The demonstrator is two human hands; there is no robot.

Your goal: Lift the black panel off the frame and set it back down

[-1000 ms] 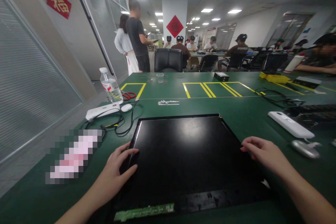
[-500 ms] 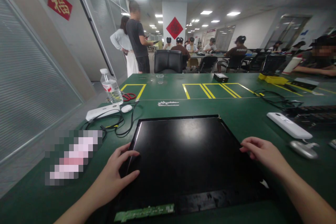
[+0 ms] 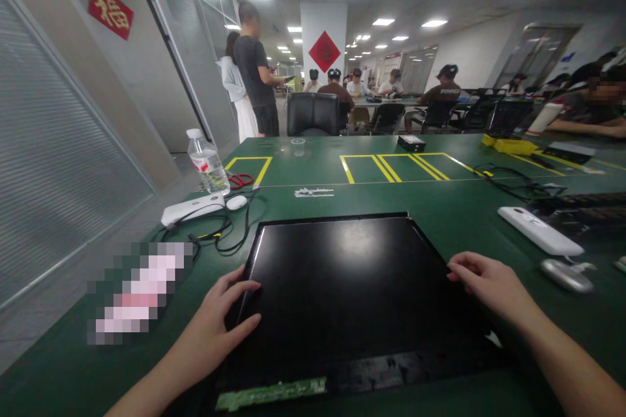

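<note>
Head view: black panel [image 3: 357, 306] under spread left fingers [image 3: 247, 287]; edge [image 3: 428, 241] at bunched right fingers [image 3: 464, 264]

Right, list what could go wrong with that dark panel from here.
The left hand has fingertips over the glossy face of the dark panel, so smudges or pressure marks seem possible.

The green circuit board lies exposed along the near edge and might get knocked if the panel is shifted.

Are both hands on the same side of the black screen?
No, the left hand and right hand are at opposite edges of the black screen.
</note>
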